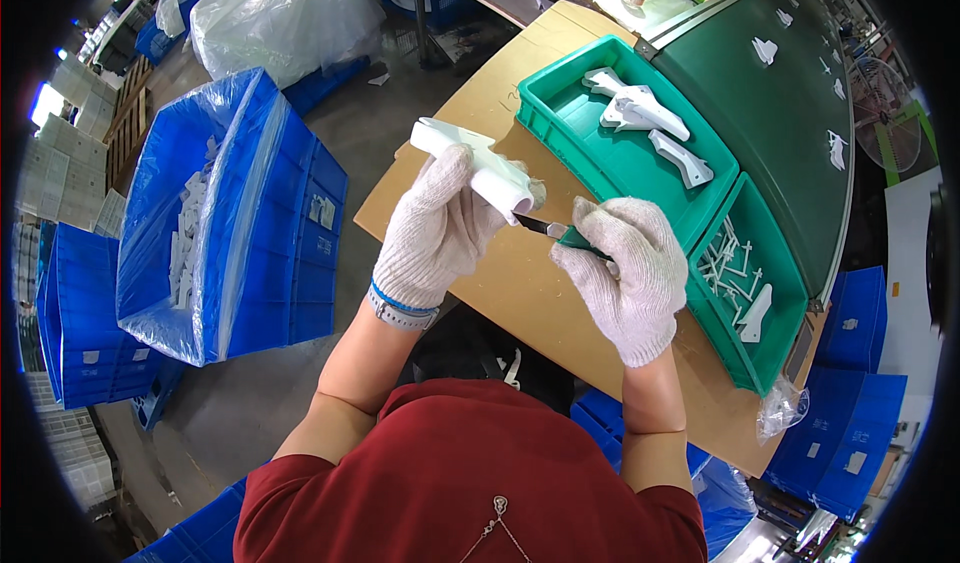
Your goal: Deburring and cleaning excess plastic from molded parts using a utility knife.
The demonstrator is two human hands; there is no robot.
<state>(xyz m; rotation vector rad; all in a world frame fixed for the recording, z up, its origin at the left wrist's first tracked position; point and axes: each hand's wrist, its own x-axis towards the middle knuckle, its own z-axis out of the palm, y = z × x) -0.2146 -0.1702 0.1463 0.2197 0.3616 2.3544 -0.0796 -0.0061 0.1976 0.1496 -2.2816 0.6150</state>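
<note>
My left hand [437, 225], in a white knit glove, is closed around a white plastic part [470, 166] with a hollow, rounded end. A green-handled utility knife [583, 242] is pinched in my gloved right hand [634, 268]. Its dark blade points left and meets the rim of the part's open end, or comes very close to it. Both hands are above the tan cardboard-covered table [545, 335]. Beyond them a green tray [560, 141] holds several similar white parts [640, 111].
Right of my right hand, a second green tray [716, 335] contains thin white pieces [735, 268]. A dark green conveyor belt [745, 88] carries scattered white parts. At left stands a blue crate [310, 233] lined with clear plastic. More blue crates [850, 403] are stacked at right.
</note>
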